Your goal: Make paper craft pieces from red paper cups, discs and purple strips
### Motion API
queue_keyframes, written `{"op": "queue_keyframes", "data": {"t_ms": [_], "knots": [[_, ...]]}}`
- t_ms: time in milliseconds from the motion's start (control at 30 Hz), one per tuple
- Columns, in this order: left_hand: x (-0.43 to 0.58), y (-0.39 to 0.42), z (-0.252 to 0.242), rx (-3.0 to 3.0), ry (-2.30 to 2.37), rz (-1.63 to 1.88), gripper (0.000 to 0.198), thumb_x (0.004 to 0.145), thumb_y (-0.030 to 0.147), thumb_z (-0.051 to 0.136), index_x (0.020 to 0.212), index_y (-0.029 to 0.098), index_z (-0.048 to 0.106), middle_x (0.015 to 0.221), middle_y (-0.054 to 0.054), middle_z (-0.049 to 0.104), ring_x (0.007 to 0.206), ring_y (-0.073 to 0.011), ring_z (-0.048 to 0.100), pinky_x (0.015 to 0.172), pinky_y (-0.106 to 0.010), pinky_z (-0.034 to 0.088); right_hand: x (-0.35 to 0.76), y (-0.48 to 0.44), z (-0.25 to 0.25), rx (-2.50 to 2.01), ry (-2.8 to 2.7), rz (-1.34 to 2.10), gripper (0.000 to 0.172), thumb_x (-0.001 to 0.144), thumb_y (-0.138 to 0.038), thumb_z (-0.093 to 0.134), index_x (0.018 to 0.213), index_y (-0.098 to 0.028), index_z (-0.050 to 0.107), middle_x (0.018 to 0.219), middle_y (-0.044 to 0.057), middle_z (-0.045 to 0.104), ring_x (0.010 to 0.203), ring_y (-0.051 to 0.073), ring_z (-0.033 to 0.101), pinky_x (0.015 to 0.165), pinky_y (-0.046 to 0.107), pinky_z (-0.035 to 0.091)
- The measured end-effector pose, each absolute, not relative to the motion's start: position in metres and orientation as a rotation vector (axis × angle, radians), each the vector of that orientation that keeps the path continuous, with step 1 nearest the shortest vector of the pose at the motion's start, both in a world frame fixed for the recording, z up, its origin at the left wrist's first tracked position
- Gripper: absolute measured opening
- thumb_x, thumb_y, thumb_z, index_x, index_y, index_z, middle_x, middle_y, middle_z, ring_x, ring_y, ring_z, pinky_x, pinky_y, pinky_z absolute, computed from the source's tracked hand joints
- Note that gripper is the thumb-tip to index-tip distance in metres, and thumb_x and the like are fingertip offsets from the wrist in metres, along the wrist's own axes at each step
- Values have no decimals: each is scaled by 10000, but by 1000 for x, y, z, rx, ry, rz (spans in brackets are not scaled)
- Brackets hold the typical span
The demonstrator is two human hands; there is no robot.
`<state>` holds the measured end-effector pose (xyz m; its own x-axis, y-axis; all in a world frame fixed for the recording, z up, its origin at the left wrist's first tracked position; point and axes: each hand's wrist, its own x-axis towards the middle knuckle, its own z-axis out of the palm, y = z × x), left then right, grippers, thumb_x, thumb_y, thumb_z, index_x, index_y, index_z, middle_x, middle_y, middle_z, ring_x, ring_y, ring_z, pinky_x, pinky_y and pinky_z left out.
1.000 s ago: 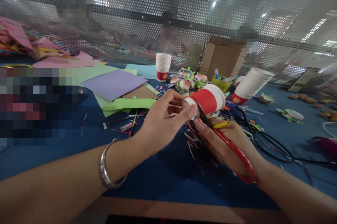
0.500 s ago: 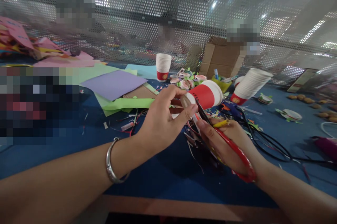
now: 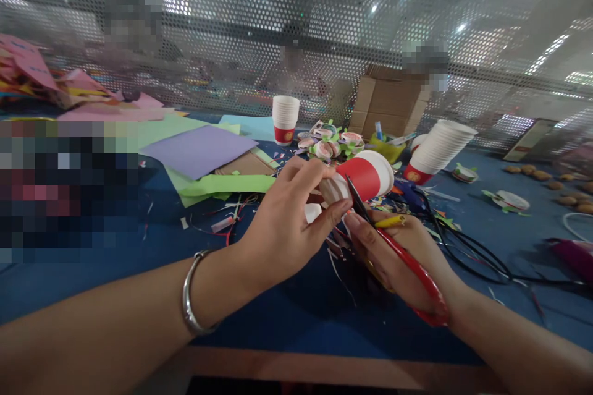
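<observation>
My left hand (image 3: pixel 278 228) pinches the base end of a red and white paper cup (image 3: pixel 364 177), which is tipped on its side with its rim to the right. My right hand (image 3: pixel 428 250) grips scissors with red handles (image 3: pixel 410 262), and their dark blade lies against the cup near its base. How far apart the blades are is hidden behind the fingers. Just above the right knuckles shows a yellow piece (image 3: pixel 390 221); what it belongs to is unclear. A white flap of paper (image 3: pixel 313 212) shows between the left fingers.
Stacked paper cups (image 3: pixel 285 120) stand behind, and a taller leaning stack (image 3: pixel 440 151) is to the right. Small round paper crafts (image 3: pixel 324 148), a blue glue gun (image 3: pixel 414 194) with black cable (image 3: pixel 467 253), coloured paper (image 3: pixel 199 151) and a cardboard box (image 3: pixel 389 98) surround the hands.
The cup has dropped slightly and its rim has swung a little lower. My left hand has shifted slightly down, its fingers still on the cup's base. The scissors stay against the cup.
</observation>
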<state>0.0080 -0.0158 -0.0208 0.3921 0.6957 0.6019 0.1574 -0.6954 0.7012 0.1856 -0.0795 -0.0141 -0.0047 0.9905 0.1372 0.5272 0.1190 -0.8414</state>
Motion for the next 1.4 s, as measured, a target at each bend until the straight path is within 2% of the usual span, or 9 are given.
{"op": "queue_keyframes", "data": {"t_ms": [100, 200, 300, 400, 567, 667, 833, 1000, 1400], "knots": [[11, -16, -19, 1954, 723, 1271, 280, 918, 361, 704, 1133, 206, 613, 1170, -93, 594, 1044, -200, 640, 919, -342, 594, 184, -79, -12, -1479, -1636, 733, 496, 944, -577, 599, 585, -246, 512, 396, -29, 423, 502, 181, 556, 475, 267, 406], [15, -14, -18, 1610, 779, 1211, 425, 853, 422, 773, 1157, 206, 569, 1170, -91, 660, 981, -196, 675, 826, -321, 587, 185, -76, -12, -1476, -1663, 696, 462, 935, -565, 619, 618, -233, 569, 463, -11, 498, 538, 180, 565, 470, 262, 398], [18, -12, -19, 1357, 825, 1143, 464, 792, 453, 823, 1073, 184, 570, 1061, -72, 710, 885, -182, 691, 745, -303, 562, 188, -72, -13, -1482, -1720, 695, 406, 960, -552, 581, 768, -207, 676, 587, 1, 594, 557, 161, 547, 467, 252, 389], [16, -10, -19, 1298, 826, 1115, 442, 753, 447, 855, 994, 178, 599, 936, -40, 725, 796, -166, 681, 681, -287, 532, 188, -70, -15, -1482, -1773, 709, 406, 980, -541, 551, 813, -196, 685, 623, -1, 602, 570, 149, 524, 478, 243, 383], [9, -11, -16, 1494, 767, 1167, 357, 766, 377, 857, 919, 203, 586, 919, -26, 731, 843, -191, 707, 686, -284, 547, 184, -77, -15, -1519, -1672, 748, 441, 979, -561, 542, 779, -184, 653, 643, 5, 607, 568, 129, 476, 491, 235, 385], [7, -15, -15, 1585, 740, 1212, 313, 793, 333, 838, 949, 219, 592, 978, -43, 724, 894, -218, 715, 709, -304, 571, 185, -80, -15, -1501, -1685, 799, 445, 964, -584, 558, 751, -197, 617, 557, -27, 526, 482, 107, 402, 428, 232, 319], [6, -19, -16, 1699, 694, 1276, 276, 842, 316, 793, 1018, 226, 600, 1027, -49, 675, 933, -210, 698, 882, -375, 599, 188, -80, -17, -1431, -1712, 773, 466, 938, -550, 615, 635, -217, 493, 529, -44, 458, 469, 97, 372, 412, 226, 304], [3, -18, -20, 1824, 747, 1292, 263, 876, 342, 760, 1057, 231, 605, 1069, -68, 636, 981, -221, 664, 880, -377, 600, 184, -80, -18, -1404, -1643, 814, 492, 895, -575, 664, 607, -235, 453, 484, -50, 434, 430, 100, 339, 382, 241, 272], [5, 10, -13, 2390, 778, 1270, 172, 950, 338, 669, 1035, 214, 584, 1053, -80, 598, 986, -217, 586, 834, -370, 551, 188, -61, -6, -1459, -1650, 911, 409, 980, -564, 545, 777, -214, 600, 503, -46, 491, 406, 114, 422, 399, 239, 364]]}}
